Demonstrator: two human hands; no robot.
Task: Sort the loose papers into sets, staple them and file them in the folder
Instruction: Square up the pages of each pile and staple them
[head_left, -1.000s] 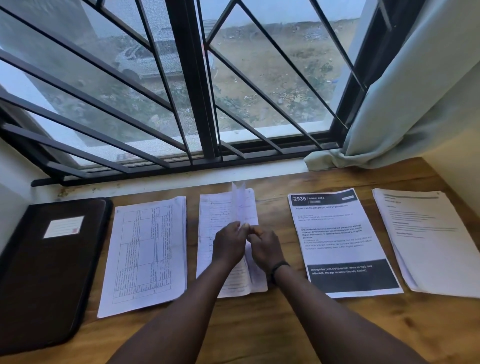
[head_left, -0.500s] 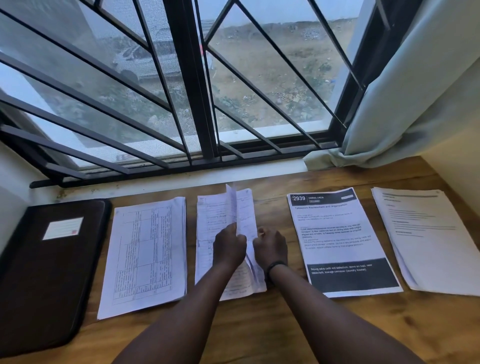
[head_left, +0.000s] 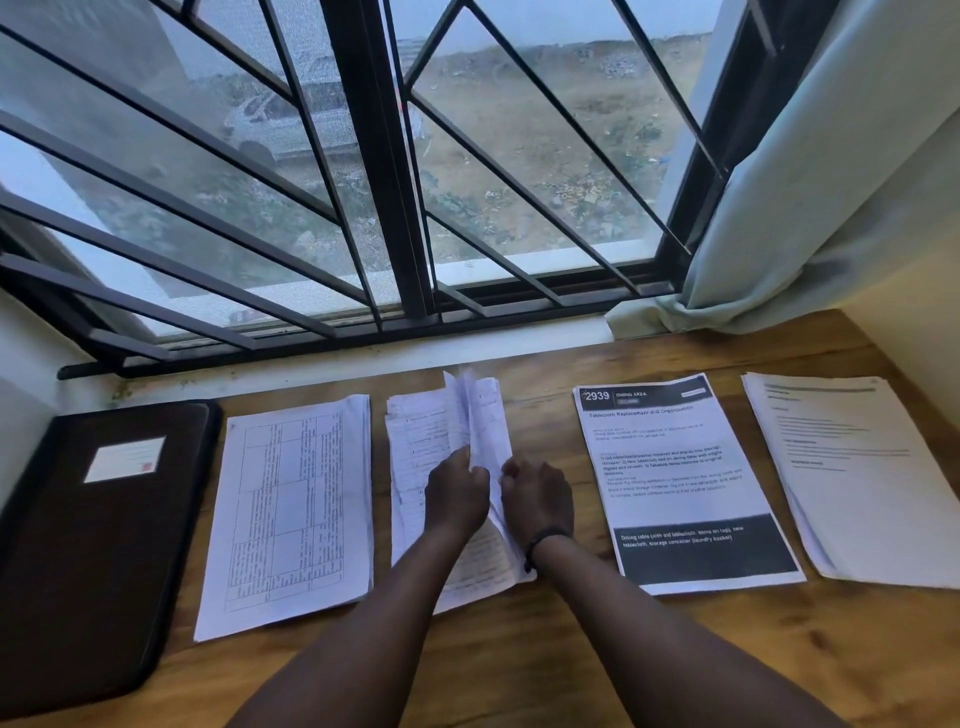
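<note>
Hands: your left hand (head_left: 457, 496) and right hand (head_left: 537, 501) sit lower on the handwritten stack (head_left: 415, 467) than a second ago.
Lifted sheets (head_left: 480, 415): now stand steeper, fanned.

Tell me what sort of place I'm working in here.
Probably a home desk or small office nook: a wooden table against a barred window with a curtain, paper stacks laid out beside a dark folder.

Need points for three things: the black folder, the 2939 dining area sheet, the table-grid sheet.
black folder (head_left: 93, 561): head view, bare cover below its white label.
2939 dining area sheet (head_left: 680, 467): head view, white middle of the page.
table-grid sheet (head_left: 291, 514): head view, centre of the printed grid.
</note>
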